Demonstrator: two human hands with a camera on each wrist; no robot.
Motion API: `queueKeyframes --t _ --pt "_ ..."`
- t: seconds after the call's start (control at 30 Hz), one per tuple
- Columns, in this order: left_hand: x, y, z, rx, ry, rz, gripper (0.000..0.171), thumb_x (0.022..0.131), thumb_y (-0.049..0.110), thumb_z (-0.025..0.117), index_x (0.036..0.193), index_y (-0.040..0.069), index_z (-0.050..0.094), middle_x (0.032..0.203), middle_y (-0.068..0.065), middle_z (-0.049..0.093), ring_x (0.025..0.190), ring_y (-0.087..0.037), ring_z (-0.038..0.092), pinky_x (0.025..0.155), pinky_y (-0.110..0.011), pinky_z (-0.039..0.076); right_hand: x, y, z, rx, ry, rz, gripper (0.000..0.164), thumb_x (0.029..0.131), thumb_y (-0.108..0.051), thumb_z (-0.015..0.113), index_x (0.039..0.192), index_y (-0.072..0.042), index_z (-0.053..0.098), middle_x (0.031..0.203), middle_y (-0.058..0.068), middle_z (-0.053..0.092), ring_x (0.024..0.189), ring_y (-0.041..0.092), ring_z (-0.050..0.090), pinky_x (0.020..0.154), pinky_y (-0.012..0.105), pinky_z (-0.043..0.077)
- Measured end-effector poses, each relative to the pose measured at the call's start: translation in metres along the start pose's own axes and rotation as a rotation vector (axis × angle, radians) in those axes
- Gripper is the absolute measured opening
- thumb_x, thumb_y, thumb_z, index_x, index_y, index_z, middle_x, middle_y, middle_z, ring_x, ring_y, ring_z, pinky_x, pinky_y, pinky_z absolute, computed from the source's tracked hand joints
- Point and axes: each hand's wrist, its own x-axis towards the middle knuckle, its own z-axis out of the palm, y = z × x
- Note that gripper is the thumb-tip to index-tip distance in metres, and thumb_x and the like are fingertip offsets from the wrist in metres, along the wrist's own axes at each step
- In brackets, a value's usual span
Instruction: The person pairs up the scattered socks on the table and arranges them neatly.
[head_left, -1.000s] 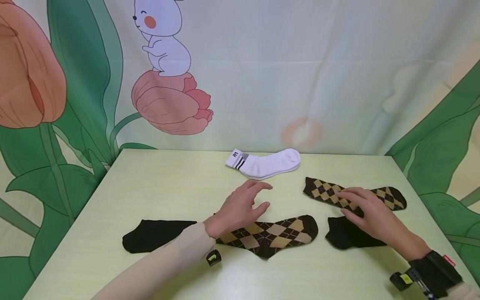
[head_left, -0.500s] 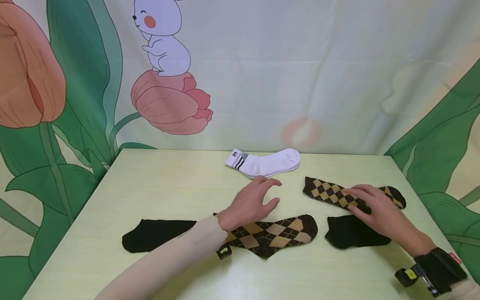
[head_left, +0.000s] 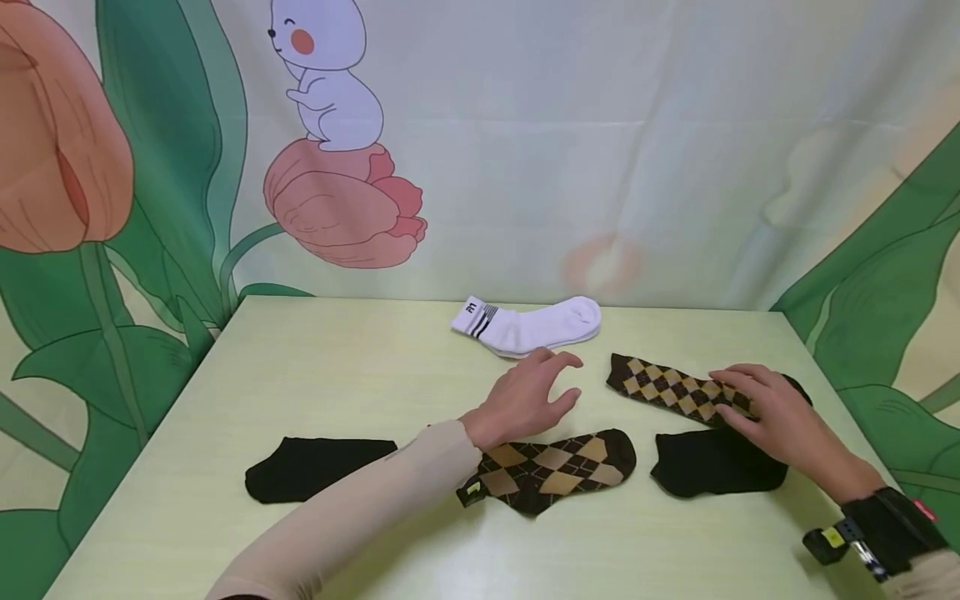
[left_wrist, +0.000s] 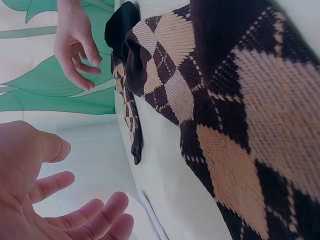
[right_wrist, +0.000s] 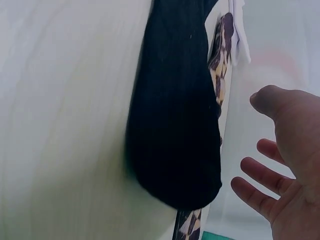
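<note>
pale table (head_left: pixel 337 375) before a whitish cloth backdrop (head_left: pixel 525 150) with big cartoon tulips (head_left: pixel 60 142)

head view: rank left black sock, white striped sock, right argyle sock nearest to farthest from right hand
1. right argyle sock, partly hidden by the right hand
2. white striped sock, back middle
3. left black sock, leftmost

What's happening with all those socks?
A person is reaching over a table of socks. The left hand hovers near the front diamond-patterned sock, and the right hand hovers near the back diamond-patterned sock, close to the right black sock. Neither hand holds anything. Another black sock lies at the left, and white socks lie at the back.
</note>
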Motion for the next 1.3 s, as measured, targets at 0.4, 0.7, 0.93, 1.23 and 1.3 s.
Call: queueKeyframes --t 0.4,0.7,0.93,1.23,1.3 --pt "0.025 0.007 0.007 0.063 0.000 0.044 0.038 0.103 0.030 0.060 0.140 0.017 0.059 0.126 -0.009 0.061 0.094 -0.018 0.059 0.071 -0.032 0.051 -0.003 0.025 -0.005 -0.007 -0.040 0.063 0.052 0.080 -0.002 0.084 0.127 0.001 0.064 0.121 0.028 0.059 0.107 0.048 0.058 0.083 0.064 0.049" --pt "0.036 0.013 0.012 0.055 -0.031 0.040 0.038 0.104 0.029 0.058 0.140 0.018 0.058 0.129 -0.010 0.059 0.089 -0.019 0.060 0.066 -0.033 0.051 -0.004 0.039 -0.008 -0.010 -0.044 0.077 0.048 0.081 -0.001 0.082 0.126 0.002 0.064 0.119 0.029 0.060 0.106 0.048 0.057 0.080 0.064 0.049" --pt "0.048 0.014 0.018 0.058 -0.023 0.056 0.037 0.105 0.027 0.056 0.139 0.015 0.059 0.125 -0.011 0.061 0.097 -0.020 0.061 0.076 -0.033 0.052 -0.005 0.051 -0.008 -0.021 -0.047 0.104 0.049 0.082 0.000 0.081 0.128 0.003 0.063 0.120 0.031 0.058 0.105 0.049 0.057 0.079 0.064 0.047" --pt "0.061 0.011 0.027 0.067 -0.055 0.004 0.037 0.106 0.027 0.053 0.140 0.015 0.057 0.127 -0.010 0.062 0.102 -0.022 0.062 0.079 -0.034 0.052 -0.011 0.067 -0.010 -0.008 -0.081 0.170 0.046 0.088 -0.003 0.078 0.130 0.004 0.061 0.123 0.032 0.057 0.110 0.053 0.054 0.085 0.068 0.045" --pt "0.064 0.012 0.029 0.069 -0.067 0.003 0.037 0.106 0.027 0.052 0.141 0.014 0.057 0.127 -0.011 0.062 0.100 -0.021 0.062 0.077 -0.033 0.052 -0.012 0.071 -0.010 -0.015 -0.094 0.186 0.047 0.088 -0.004 0.078 0.131 0.005 0.060 0.123 0.032 0.057 0.111 0.054 0.054 0.086 0.068 0.045"
